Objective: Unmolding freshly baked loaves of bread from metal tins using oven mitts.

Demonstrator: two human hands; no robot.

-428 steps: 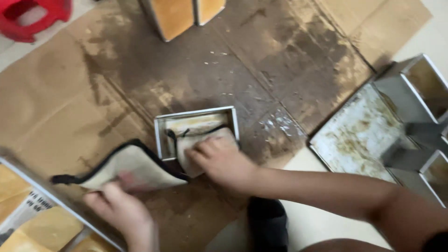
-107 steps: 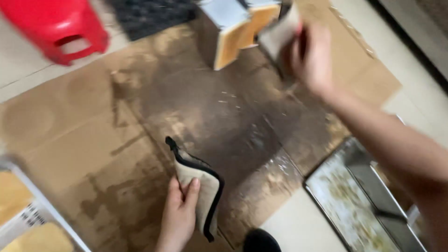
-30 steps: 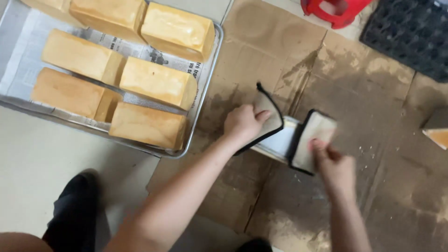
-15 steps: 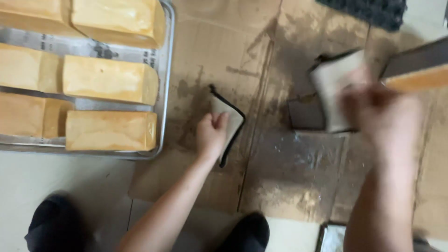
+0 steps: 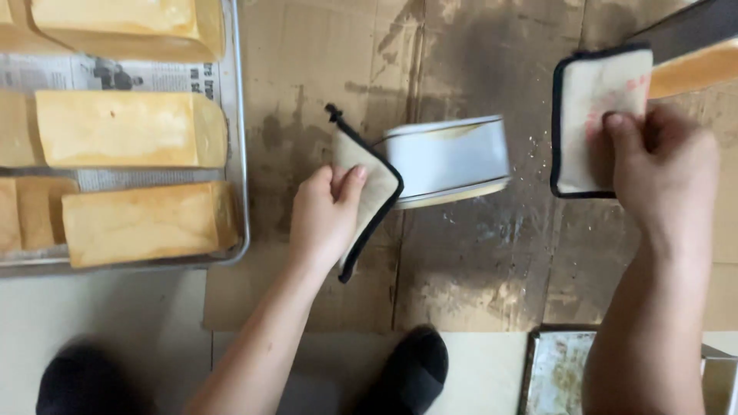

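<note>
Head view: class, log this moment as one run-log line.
left hand: grips pot holder against loaf tin | right hand: holds second pot holder | loaves on tray

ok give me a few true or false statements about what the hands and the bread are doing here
1. The left hand holds a cloth pad against a metal tin. True.
2. The right hand is bare, with nothing in it. False: it grips a second pad with dark edging.
3. Loaves lie on a tray lined with newspaper. True.
4. The tin stands on a wooden table. False: it is over stained cardboard on the floor.
5. The tray of loaves is to the person's right. False: it is on the left.
</note>
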